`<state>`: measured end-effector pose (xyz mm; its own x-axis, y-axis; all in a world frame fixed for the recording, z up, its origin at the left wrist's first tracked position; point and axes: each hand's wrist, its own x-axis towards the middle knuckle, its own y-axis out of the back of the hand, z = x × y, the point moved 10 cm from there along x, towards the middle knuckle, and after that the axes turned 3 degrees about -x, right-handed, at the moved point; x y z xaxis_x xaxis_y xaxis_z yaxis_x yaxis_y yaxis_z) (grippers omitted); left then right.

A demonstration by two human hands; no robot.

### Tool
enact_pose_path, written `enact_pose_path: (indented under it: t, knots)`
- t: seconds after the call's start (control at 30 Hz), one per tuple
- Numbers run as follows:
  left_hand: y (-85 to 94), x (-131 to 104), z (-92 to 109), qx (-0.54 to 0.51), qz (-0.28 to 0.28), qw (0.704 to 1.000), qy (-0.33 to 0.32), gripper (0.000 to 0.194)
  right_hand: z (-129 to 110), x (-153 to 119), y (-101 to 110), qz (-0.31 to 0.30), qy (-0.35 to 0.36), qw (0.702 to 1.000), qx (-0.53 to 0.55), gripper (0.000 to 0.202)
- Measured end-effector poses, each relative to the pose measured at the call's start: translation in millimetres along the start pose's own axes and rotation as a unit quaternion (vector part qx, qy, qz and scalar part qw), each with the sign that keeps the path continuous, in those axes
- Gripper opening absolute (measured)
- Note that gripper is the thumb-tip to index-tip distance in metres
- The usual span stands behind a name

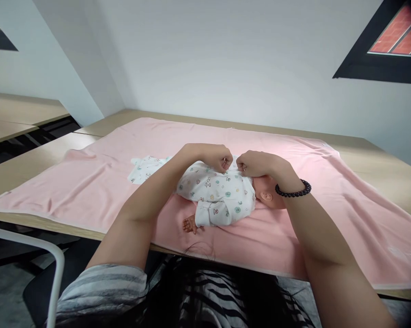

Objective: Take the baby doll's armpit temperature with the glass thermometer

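A baby doll (267,197) lies on its back on a pink blanket (99,177), its head toward the right. It wears a white baby outfit (222,191) with small green, yellow and brown prints. Over the chest, my left hand (219,157) is closed in a pinch on the outfit's front. Just right of it, near the collar, my right hand (256,163) pinches the same outfit. The two hands nearly meet, and their fingertips are partly hidden. A black bead bracelet (296,190) circles my right wrist. The doll's hand (190,224) sticks out of the near sleeve.
Under the blanket is a light wooden table (379,155), set against a white wall (225,64). A white metal tube frame (57,259) curves at the lower left. Another table (17,107) stands farther left. The blanket overhangs the near table edge.
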<state>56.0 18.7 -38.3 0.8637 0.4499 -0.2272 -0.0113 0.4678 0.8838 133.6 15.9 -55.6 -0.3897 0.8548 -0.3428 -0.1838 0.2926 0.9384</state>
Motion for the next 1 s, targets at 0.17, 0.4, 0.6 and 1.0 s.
enact_pose_path:
  t: [0.17,0.4,0.6,1.0]
  knots:
    - [0.5,1.9,8.4,0.08,0.037,0.996,0.004,0.013,-3.7,-1.4,2.9,0.02,0.001,1.0,0.006,0.017]
    - [-5.7,5.0,28.1,0.155,0.05,0.986,-0.021,0.026,-12.7,-5.4,8.4,0.053,0.017,0.998,-0.015,0.032]
    - [-15.1,9.5,35.4,0.23,0.038,0.972,-0.024,0.035,-14.4,-8.6,11.9,0.059,0.001,0.998,-0.023,0.022]
    - [-4.8,0.3,31.9,0.212,0.048,0.976,0.016,0.014,-22.8,-17.0,11.8,0.064,-0.001,0.997,-0.04,0.014]
